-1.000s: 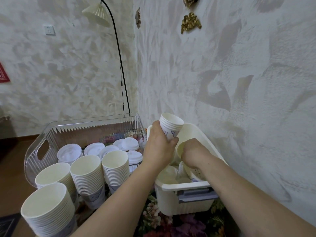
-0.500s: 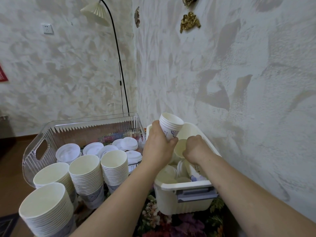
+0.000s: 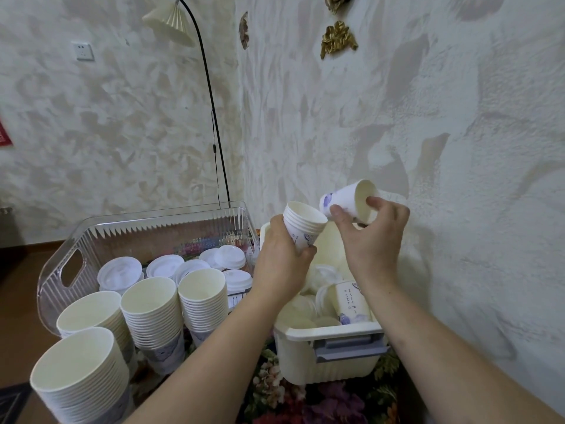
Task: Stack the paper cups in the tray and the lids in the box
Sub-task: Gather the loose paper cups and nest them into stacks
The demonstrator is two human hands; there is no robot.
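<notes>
The left hand [image 3: 282,264] grips a small nested cup stack [image 3: 302,229] above the cream bin [image 3: 324,338], the right hand [image 3: 367,237] pinches a single tilted paper cup [image 3: 351,200] just beside it — it wants turning base-down and centring over the rim before it drops in.

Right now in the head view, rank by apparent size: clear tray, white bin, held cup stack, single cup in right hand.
1. clear tray
2. white bin
3. and 4. held cup stack and single cup: look alike, not ranked.
</notes>
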